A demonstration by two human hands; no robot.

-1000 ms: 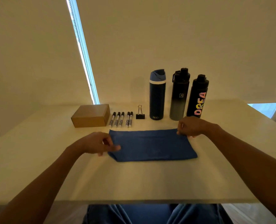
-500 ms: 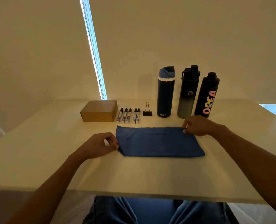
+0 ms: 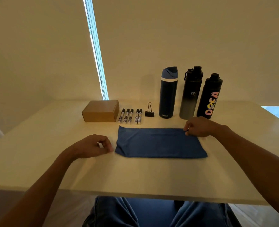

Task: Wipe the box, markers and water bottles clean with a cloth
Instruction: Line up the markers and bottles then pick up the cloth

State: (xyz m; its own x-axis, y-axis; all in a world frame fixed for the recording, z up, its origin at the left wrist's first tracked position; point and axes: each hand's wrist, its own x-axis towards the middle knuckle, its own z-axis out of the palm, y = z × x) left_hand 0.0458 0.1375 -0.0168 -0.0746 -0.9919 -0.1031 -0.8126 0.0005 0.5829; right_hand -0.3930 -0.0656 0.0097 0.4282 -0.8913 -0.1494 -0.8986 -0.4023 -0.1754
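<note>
Blue cloth (image 3: 160, 143) seemingly between right fingers (image 3: 186, 127)

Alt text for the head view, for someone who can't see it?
A right hand pinches the far right corner of a blue cloth lying flat on a pale table; the left hand sits curled beside its left edge. Behind them, in a row: cardboard box, five markers, binder clip, three water bottles.
</note>
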